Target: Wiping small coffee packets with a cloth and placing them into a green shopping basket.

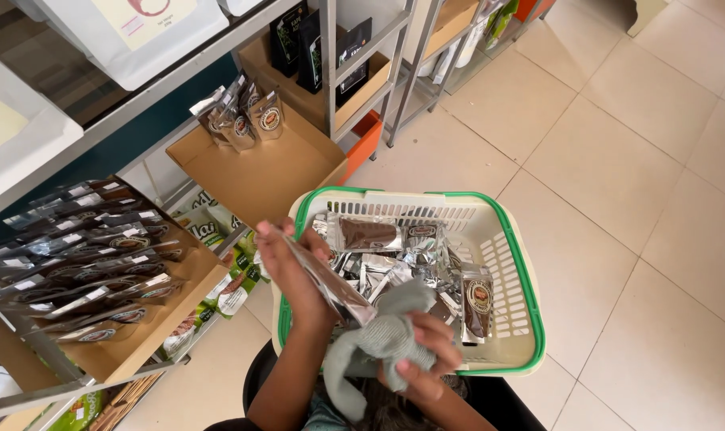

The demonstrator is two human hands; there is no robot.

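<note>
My left hand [287, 267] grips a flat silver foil pouch [324, 278], held edge-on over the near side of a cream basket with a green rim [522, 275]. My right hand [422, 351] clutches a grey-green cloth [374, 343] bunched against the lower end of the pouch. Several more silver pouches with brown windows and round labels [402, 255] lie piled inside the basket, which rests on my lap.
To the left, a cardboard tray [151, 327] on a metal shelf holds several upright pouches. A second cardboard tray [259, 172] behind it holds three pouches. Black packets [310, 44] stand on a farther shelf. Beige floor tiles [618, 160] spread to the right.
</note>
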